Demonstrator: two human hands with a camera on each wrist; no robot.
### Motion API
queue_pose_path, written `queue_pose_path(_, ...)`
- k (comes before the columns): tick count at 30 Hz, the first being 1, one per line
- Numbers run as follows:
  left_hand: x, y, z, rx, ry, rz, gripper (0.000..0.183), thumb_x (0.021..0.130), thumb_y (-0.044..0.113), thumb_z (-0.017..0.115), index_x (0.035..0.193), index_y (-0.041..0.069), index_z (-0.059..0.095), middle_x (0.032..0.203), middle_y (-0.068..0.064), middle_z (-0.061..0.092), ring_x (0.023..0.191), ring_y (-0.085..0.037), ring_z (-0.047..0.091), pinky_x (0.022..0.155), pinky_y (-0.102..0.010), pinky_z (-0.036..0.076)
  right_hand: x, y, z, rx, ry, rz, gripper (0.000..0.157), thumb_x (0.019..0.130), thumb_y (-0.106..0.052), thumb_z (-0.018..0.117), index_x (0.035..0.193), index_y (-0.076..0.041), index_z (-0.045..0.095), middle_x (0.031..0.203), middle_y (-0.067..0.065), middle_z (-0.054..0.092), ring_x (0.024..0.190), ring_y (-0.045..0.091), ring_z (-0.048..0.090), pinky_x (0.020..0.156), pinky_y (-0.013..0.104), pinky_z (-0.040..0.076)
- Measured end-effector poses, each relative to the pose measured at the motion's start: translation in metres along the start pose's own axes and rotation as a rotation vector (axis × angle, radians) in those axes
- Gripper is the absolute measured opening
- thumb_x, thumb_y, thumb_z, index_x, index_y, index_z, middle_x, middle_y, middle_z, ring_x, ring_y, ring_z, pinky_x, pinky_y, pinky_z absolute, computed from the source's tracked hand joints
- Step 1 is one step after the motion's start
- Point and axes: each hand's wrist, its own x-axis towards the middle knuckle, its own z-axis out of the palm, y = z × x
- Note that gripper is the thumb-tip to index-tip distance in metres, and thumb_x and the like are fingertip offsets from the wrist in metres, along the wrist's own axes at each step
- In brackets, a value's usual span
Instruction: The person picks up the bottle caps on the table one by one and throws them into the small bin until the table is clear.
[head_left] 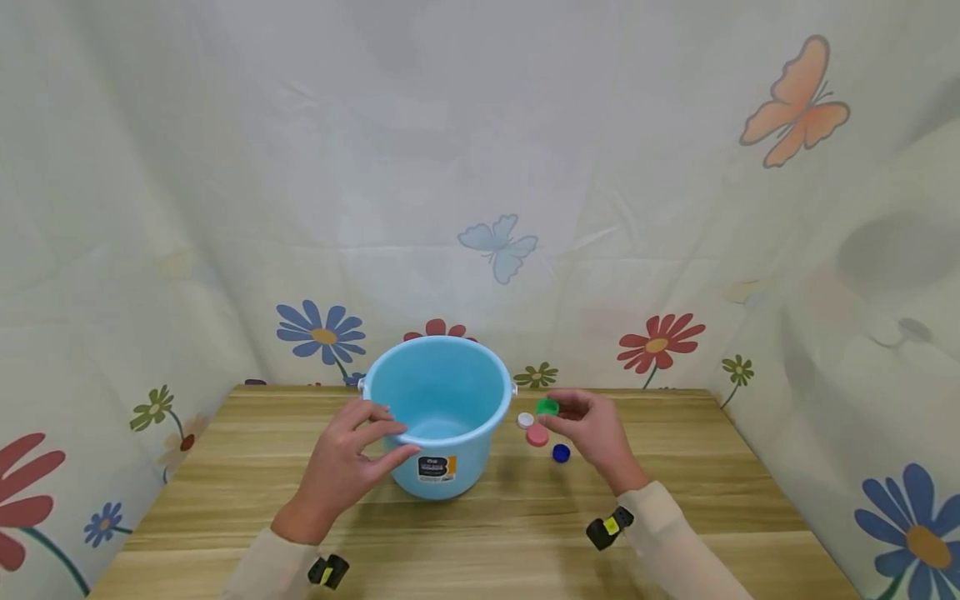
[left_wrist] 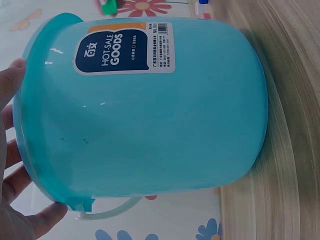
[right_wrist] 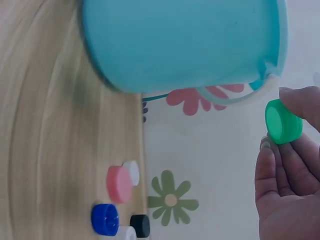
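Note:
A light blue bucket [head_left: 472,460] stands upright on the wooden table, its mouth facing up and a label on its near wall. My left hand [head_left: 337,467] holds its rim at the near left, the thumb outside and the other fingers over the edge. To the right of the bucket, my right hand [head_left: 597,431] pinches a green bottle cap [right_wrist: 284,122] between thumb and fingers, raised above the tabletop. Below that hand lie a white cap [head_left: 525,420], a pink cap [head_left: 537,436] and a blue cap [head_left: 561,453].
In the right wrist view, a black cap [right_wrist: 140,226] and a second white cap [right_wrist: 126,233] lie beside the blue one. The bucket's pale handle [right_wrist: 235,100] hangs at its side. A flower-printed curtain [head_left: 420,167] surrounds the table [head_left: 480,550] at the back and sides.

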Motion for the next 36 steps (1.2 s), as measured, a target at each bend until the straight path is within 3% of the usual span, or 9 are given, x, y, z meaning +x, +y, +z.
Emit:
queue_pose_path(14,0.000,0.000,0.000,0.015,-0.001,-0.006,0.035,0.065,0.029,0.097,0.092,0.013,0.081,0.099,0.000,0.066,0.100,-0.019,0.062,0.089,-0.055,0.062,0.004,-0.029,0.002,0.101,-0.031,-0.079,0.044,0.084,-0.028,0.086,0.122,-0.009,0.073,0.113,0.011,0.074,0.097,0.024,0.071,0.084,0.020,0.060)
queue_pose_path(36,0.001,0.002,-0.001,0.008,-0.001,-0.009,0.036,0.063,0.028,0.098,0.091,0.012,0.081,0.099,0.000,0.066,0.101,-0.020,0.062,0.089,-0.055,0.062,0.017,-0.053,0.013,0.174,-0.070,-0.102,0.043,0.084,-0.026,0.086,0.122,-0.008,0.073,0.116,0.013,0.074,0.101,0.026,0.072,0.087,0.025,0.062)
